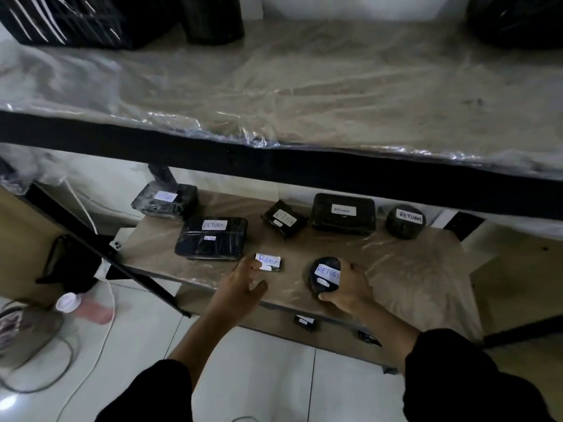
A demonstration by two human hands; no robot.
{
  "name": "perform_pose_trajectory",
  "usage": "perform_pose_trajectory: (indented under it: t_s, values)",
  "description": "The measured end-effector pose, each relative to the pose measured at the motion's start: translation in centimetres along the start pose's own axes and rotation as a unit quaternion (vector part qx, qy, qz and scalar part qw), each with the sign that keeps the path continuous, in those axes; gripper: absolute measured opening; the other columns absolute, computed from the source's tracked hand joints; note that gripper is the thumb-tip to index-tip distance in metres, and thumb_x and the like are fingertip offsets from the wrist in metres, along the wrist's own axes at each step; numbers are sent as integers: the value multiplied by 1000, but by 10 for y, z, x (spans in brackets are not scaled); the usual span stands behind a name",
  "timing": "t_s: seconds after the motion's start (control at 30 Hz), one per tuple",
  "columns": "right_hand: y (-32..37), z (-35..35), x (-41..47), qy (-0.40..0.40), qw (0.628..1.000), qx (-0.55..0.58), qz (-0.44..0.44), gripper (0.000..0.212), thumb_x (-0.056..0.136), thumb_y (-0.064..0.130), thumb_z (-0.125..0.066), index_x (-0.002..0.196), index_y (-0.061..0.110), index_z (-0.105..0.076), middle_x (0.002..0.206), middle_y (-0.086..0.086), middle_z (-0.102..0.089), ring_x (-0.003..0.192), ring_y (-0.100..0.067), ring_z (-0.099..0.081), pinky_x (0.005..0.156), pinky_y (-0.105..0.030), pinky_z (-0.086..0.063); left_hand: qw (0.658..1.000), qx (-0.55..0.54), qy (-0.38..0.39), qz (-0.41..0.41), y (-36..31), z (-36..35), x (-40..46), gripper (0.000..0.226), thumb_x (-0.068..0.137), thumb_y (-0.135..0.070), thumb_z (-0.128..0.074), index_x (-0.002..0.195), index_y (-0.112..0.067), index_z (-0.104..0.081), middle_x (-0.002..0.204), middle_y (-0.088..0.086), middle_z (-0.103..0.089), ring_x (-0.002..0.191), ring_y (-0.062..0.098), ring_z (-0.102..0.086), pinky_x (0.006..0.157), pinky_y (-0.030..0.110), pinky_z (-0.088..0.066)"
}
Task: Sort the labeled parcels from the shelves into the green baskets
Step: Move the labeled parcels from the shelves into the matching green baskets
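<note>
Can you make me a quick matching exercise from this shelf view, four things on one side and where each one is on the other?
Things:
1. round parcel
2. small flat parcel
3. black crate
4. large rectangular parcel

Places:
A. top shelf, far left
B. gripped in the right hand
C. back of the lower shelf, under the top shelf's edge
D. at the left hand fingertips

Pairs: 1-B, 2-D, 3-A, 4-C

Storage or parcel-sorting corner, indoors. Metal-framed shelves (274,166) with plastic-covered boards, black-wrapped parcels (211,237) hand-labelled "RETURN". White tiled floor (268,376) with loose cables (100,339), black crate (67,19) on top
</note>
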State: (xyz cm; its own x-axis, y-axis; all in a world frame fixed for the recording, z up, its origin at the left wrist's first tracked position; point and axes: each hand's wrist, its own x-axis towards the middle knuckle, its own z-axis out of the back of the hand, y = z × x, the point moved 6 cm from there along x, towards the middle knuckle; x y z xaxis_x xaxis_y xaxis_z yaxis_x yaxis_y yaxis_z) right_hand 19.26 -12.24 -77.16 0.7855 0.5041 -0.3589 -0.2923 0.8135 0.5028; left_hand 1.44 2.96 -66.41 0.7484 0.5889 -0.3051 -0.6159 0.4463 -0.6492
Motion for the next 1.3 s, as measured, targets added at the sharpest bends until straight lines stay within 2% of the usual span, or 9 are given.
perform_pose_trajectory:
  t_s: [0.17,0.27,0.43,0.57,0.63,0.73,0.87,1.1,1.3]
  values:
    - [38,66,-57,-102,973,144,148,92,59,30,-86,137,23,-36,129,-3,-49,117,-20,-49,96,-35,-46,1000,-24,-2,-20,-24,16,-18,25,89,-15,-59,113,-14,-52,107,5,-62,101,23,-61,87,35,-49]
    - [65,111,-113,-156,948,113,252,91,63,33,-83,140,25,-35,133,-7,-37,115,-17,-47,95,-27,-46,987,-153,31,-26,-55,28,-44,11,91,-10,-55,96,-20,-57,93,-3,-60,87,13,-58,73,18,-47]
    - [91,160,-197,-189,912,72,356,85,65,45,-72,137,28,-31,128,-3,-29,111,-1,-36,97,-7,-35,954,-275,119,-17,-97,38,-103,33,89,-44,-52,115,-25,-61,115,-3,-63,105,13,-61,83,24,-49]
    - [96,180,-252,-156,931,100,314,91,60,38,-79,138,29,-32,124,2,-35,109,5,-34,91,4,-30,944,-295,143,-45,-117,45,-151,42,77,-49,-62,112,-26,-62,107,-5,-70,102,13,-66,98,37,-48]
    - [93,188,-274,-100,938,192,270,94,56,26,-87,134,34,-36,122,9,-46,111,3,-44,94,-5,-38,954,-265,129,-61,-123,49,-168,50,71,-53,-63,113,-25,-62,104,-5,-72,98,13,-68,100,41,-46]
    - [81,195,-314,-8,913,346,217,77,65,17,-85,128,32,-44,120,11,-58,112,-5,-57,94,-22,-50,962,-228,120,-87,-131,49,-194,34,82,-53,-57,102,-28,-68,98,-5,-73,97,14,-67,100,40,-45]
    - [48,210,-359,-45,883,440,158,42,84,11,-68,122,23,-54,112,0,-64,99,-10,-61,75,-20,-52,952,-222,170,-124,-158,28,-234,32,90,-42,-52,103,-18,-69,101,4,-73,97,18,-68,97,34,-43]
    - [-37,250,-425,-130,823,549,62,43,73,11,-75,111,25,-63,103,-11,-69,88,-24,-62,72,-33,-45,933,-216,234,-166,-227,-33,-267,28,94,-35,-48,101,-14,-65,92,4,-71,80,15,-66,71,25,-43]
    - [-127,297,-473,-206,772,601,11,43,79,-6,-66,115,17,-59,93,-17,-69,78,-28,-64,61,-30,-51,920,-179,280,-209,-295,-87,-284,23,96,-31,-45,101,-20,-64,98,5,-71,86,15,-67,65,21,-42]
